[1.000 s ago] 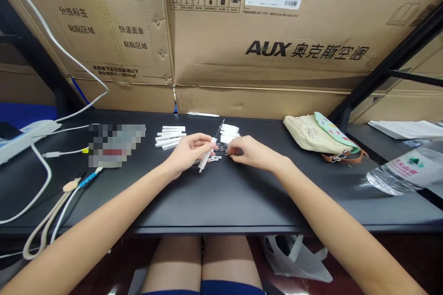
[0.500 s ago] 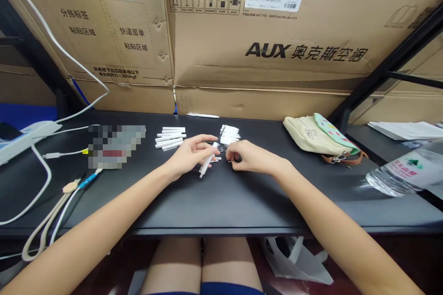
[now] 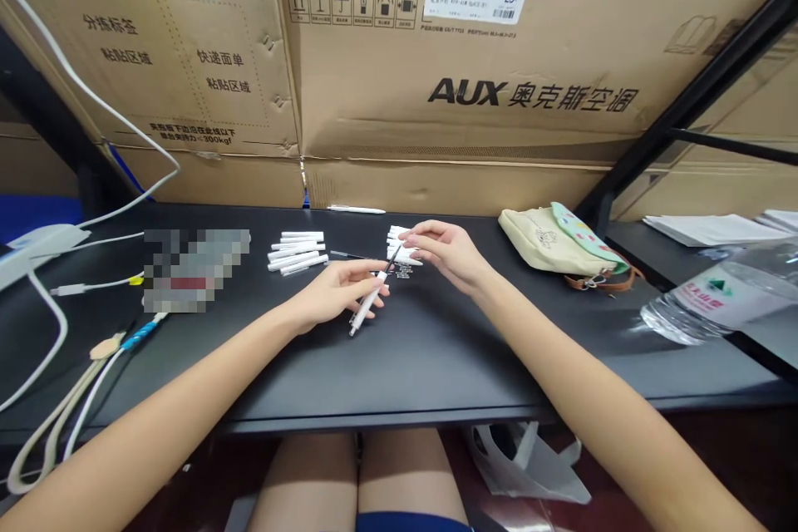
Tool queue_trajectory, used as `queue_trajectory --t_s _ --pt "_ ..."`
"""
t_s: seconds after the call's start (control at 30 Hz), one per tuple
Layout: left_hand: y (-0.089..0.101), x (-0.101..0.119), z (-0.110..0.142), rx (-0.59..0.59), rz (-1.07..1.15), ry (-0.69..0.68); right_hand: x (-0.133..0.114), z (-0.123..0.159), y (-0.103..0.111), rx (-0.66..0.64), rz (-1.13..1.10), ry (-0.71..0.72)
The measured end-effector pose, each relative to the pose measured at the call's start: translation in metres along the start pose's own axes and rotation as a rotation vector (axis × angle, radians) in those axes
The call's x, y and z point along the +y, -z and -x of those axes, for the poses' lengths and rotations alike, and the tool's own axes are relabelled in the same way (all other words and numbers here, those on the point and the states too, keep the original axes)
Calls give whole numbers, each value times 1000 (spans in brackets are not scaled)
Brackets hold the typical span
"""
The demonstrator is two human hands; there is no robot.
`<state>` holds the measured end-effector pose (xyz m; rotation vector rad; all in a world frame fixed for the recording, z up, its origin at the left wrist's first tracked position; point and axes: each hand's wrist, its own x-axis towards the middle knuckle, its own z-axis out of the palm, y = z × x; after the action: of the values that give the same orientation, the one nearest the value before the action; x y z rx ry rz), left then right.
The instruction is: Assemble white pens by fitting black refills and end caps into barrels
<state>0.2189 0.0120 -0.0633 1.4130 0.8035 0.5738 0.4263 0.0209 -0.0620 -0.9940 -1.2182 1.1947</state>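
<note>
My left hand (image 3: 340, 291) is closed around a white pen barrel (image 3: 366, 307), held at a slant with a dark refill (image 3: 391, 260) sticking out of its upper end. At the refill's tip, the fingers of my right hand (image 3: 445, 251) are pinched together; whatever small thing they hold is too small to make out. White pen barrels (image 3: 296, 248) lie in a stack left of my hands. Short white pen parts (image 3: 394, 233) lie partly hidden behind my right fingers. Below them are several tiny springs (image 3: 404, 272). A loose dark refill (image 3: 350, 255) lies behind my left hand.
A whole white pen (image 3: 357, 209) lies at the back by the cardboard box (image 3: 474, 125). To the right are a cream pouch (image 3: 542, 245) and a water bottle (image 3: 716, 299) on its side. Cables, a power strip (image 3: 37, 253) and a blurred device (image 3: 199, 270) occupy the left.
My right hand has risen from the table by the springs and moved to the refill's tip. My left hand still holds the barrel. The view has shifted slightly right.
</note>
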Motion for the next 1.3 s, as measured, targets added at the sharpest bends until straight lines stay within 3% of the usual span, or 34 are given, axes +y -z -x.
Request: queue_trajectory --t_s 0.23,0.43,0.63,0.73,0.87,0.97,1.1,1.3 --pt "-1 -1 1 3 -1 -2 6 4 -5 -93 -61 -28" --pt "0 0 1 6 -5 -9 6 3 -6 -11 -102 -1" --pt "2 -2 0 -11 -14 -20 5 6 -9 -139 -54 -82" --pt "3 -3 0 8 0 -26 4 2 -2 -119 -53 -81" --pt "4 -2 0 59 40 -44 9 -21 19 101 -18 -11" --pt "4 0 1 86 72 -56 21 -48 35 237 190 -6" --pt "4 3 3 94 88 -50 39 -80 46 239 485 -4" --pt "4 1 3 90 81 -49 49 -104 50 214 565 -26"
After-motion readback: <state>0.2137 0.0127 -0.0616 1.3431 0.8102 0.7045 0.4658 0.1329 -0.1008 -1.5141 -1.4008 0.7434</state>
